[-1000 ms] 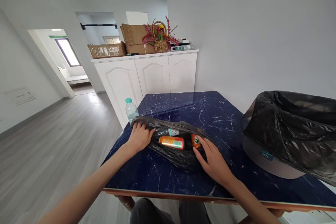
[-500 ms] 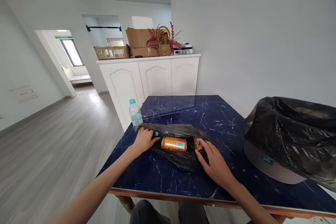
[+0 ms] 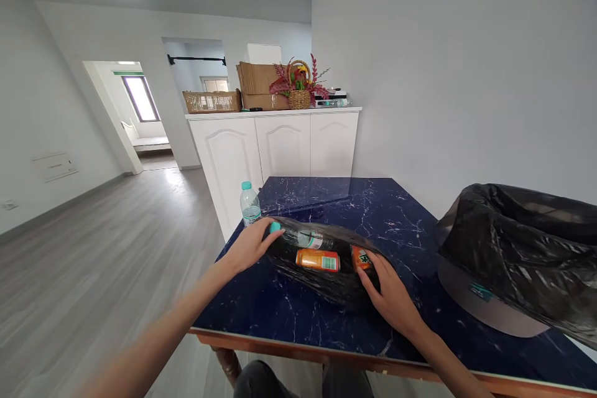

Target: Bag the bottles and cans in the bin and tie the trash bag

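Observation:
A black plastic bag lies on the dark blue table, its mouth spread toward me. Inside it an orange drink can lies on its side, with a clear plastic bottle behind it whose teal cap points left. My left hand is closed on the bag's left end, thumb beside the cap. At the right end my right hand grips the bag, fingers over an orange item with dark lettering, partly covered. A capped water bottle stands upright just beyond my left hand.
On the right of the blue marbled table stands a grey bin lined with a black bag. Behind is a white cabinet bearing cardboard boxes and a flower basket. A wall borders the right side.
The bag's mouth is wider, showing more of the clear bottle and its cap. My left hand has shifted slightly up along the rim. The view has tilted up a little.

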Demonstrator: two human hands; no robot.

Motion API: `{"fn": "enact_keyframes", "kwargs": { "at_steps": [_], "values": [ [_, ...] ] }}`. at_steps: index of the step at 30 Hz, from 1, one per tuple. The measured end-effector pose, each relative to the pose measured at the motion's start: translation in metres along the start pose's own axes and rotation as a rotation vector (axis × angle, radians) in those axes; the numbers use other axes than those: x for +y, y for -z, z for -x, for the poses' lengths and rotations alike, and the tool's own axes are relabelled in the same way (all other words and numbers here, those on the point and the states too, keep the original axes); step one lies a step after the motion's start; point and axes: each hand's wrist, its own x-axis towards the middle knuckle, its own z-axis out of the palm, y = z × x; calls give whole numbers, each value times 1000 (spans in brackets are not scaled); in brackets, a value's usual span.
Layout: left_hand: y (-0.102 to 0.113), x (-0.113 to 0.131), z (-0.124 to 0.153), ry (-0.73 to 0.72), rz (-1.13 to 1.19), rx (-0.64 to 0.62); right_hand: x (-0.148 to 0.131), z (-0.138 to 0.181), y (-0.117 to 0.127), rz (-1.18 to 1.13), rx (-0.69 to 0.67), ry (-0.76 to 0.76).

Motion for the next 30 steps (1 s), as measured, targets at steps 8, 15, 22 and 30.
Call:
{"fn": "enact_keyframes", "kwargs": {
  "at_steps": [8, 15, 22, 30],
  "values": [
    [51, 24, 25, 132, 450, 384, 1, 2, 1, -36, -16, -60],
    [97, 3, 14, 180, 857, 976, 3, 2, 1, -37, -6, -62],
    [112, -14, 2, 75, 641, 1024, 5, 3, 0, -41, -11, -58],
    [63, -44, -15, 82, 282, 821, 3, 3, 1, -36, -17, -65]
  ]
}}
